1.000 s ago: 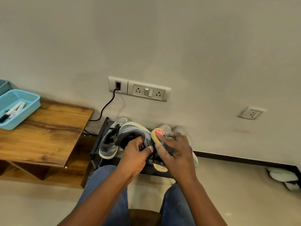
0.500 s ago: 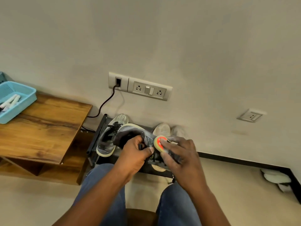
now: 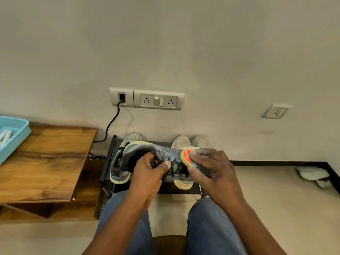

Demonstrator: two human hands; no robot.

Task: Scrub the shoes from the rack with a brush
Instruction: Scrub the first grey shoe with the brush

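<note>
The left hand (image 3: pixel 149 173) grips a grey shoe (image 3: pixel 147 153) by its collar, fingers curled into the opening and thumb pressed across the outside, holding it above the knees and in front of the black shoe rack (image 3: pixel 108 162). The right hand (image 3: pixel 211 170) has its fingers wrapped round a brush (image 3: pixel 187 157) whose round yellowish end with a red centre faces up; the brush lies against the toe end of the grey shoe, its bristles mostly hidden under the hand. On the rack behind, a second grey shoe (image 3: pixel 119 173) stands at the left end, and a pair of white shoes (image 3: pixel 182 142) sits toward the right end, partly covered by the hands. To the left of the rack stands a wooden counter (image 3: pixel 49 159), with a light blue tray (image 3: pixel 16 137) at its far left edge. A black cable (image 3: pixel 112 122) runs from the wall socket panel (image 3: pixel 147 98) down behind the counter's far right corner
</note>
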